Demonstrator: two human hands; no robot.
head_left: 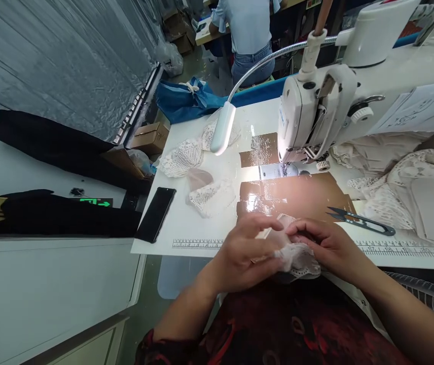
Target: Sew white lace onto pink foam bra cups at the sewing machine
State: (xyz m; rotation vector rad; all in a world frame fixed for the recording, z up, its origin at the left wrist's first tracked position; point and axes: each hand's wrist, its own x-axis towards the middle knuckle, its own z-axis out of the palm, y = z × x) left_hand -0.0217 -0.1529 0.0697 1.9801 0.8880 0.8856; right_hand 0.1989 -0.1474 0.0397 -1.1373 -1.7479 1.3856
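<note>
Over the table's front edge, a piece of white lace fabric (296, 258) is bunched between my two hands. My left hand (245, 251) curls round its left side, fingers bent onto the cloth and slightly blurred. On the right side, my right hand (325, 246) pinches the fabric with thumb and fingers, the tips partly hidden in the folds. Just beyond my hands stands a white sewing machine (296, 121), its needle area lit. A pair of thread snips (361, 220) lies right of my right hand, touching nothing I hold.
Lace pieces (211, 195) and a black phone (156, 214) lie on the left of the table. More lace cups (430, 197) are piled at the right. A lamp (223, 128) hangs on a bent neck. Ahead, a person in a light blue top (247, 28) sits facing away.
</note>
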